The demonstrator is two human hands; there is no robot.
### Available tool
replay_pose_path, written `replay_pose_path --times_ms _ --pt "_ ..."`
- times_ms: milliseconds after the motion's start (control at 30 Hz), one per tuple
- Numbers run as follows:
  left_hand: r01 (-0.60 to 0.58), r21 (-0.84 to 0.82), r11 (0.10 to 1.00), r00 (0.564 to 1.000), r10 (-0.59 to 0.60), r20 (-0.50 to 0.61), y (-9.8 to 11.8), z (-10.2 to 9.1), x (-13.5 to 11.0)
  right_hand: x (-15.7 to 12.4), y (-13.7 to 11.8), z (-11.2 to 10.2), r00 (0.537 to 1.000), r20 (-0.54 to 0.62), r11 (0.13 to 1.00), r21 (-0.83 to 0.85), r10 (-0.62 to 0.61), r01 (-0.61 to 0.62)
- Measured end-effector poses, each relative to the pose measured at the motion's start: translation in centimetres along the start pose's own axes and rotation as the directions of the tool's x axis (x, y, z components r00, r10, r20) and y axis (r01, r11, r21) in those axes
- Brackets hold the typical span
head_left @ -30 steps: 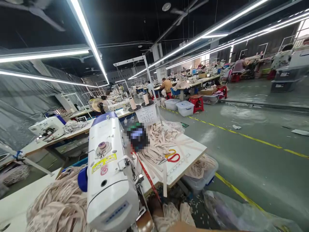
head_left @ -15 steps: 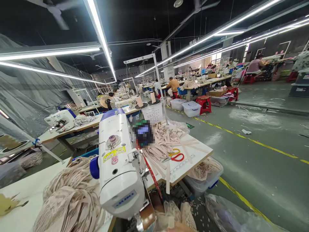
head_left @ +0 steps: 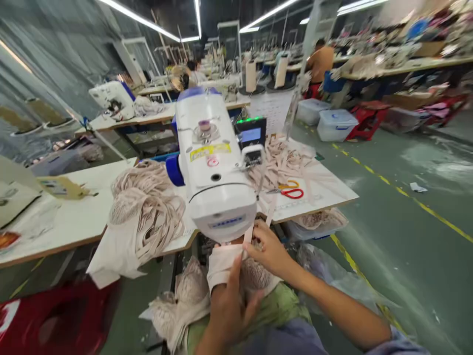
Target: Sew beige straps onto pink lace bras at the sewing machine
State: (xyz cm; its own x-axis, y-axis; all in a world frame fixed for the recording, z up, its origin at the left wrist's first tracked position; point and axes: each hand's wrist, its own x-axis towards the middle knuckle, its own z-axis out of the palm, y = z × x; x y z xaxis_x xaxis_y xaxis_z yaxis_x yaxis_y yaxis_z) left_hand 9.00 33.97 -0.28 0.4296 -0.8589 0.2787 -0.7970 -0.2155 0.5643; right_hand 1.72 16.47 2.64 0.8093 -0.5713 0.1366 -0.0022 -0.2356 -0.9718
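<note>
A white sewing machine point(head_left: 212, 162) stands on a white table point(head_left: 74, 222), its head pointing at me. Just below the head, my left hand point(head_left: 231, 305) holds a beige lace fabric piece point(head_left: 225, 264), thumb up against it. My right hand point(head_left: 269, 249) pinches the same piece and a narrow beige strap point(head_left: 269, 214) close under the machine head. More lace pieces point(head_left: 185, 301) lie on my lap. The needle area is hidden behind the machine head.
A heap of beige straps point(head_left: 148, 207) lies left of the machine, another heap point(head_left: 281, 158) with red and yellow scissors point(head_left: 291, 190) to its right. A control panel point(head_left: 251, 133) stands behind. Plastic bins point(head_left: 334, 123), other tables, seated people and a yellow floor line point(head_left: 424, 207) are on the right.
The view has dropped and swung left toward the machine. Both my hands have come into view, holding the lace piece under the machine head.
</note>
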Motion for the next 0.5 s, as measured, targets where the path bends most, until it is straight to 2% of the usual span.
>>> replay_pose_path --times_ms 67,100,167,233,300,500 --pt "0.041 -0.020 0.999 0.998 -0.040 0.048 -0.2 0.0 0.2 0.7 0.5 0.3 0.997 -0.056 0.997 0.046 0.059 -0.057" --pt "0.050 -0.016 0.999 0.996 -0.049 0.076 -0.3 0.0 0.5 1.0 0.8 0.5 0.992 -0.059 0.987 0.127 0.110 -0.102" --pt "0.074 0.004 0.997 0.990 -0.074 0.117 -0.4 0.0 1.1 1.4 1.4 0.6 0.975 -0.019 0.918 0.341 0.223 -0.203" --pt "0.104 0.033 0.994 0.986 -0.107 0.127 -0.2 -0.1 1.6 1.8 1.8 0.5 0.959 0.041 0.831 0.489 0.280 -0.263" --pt "0.114 0.051 0.992 0.985 -0.120 0.126 0.1 -0.1 1.7 2.2 2.0 0.3 0.962 0.060 0.825 0.503 0.265 -0.259" --pt "0.011 0.147 0.989 0.989 -0.032 0.144 0.5 -0.3 1.7 2.8 2.0 -0.8 0.981 0.067 0.916 0.350 0.183 -0.195"
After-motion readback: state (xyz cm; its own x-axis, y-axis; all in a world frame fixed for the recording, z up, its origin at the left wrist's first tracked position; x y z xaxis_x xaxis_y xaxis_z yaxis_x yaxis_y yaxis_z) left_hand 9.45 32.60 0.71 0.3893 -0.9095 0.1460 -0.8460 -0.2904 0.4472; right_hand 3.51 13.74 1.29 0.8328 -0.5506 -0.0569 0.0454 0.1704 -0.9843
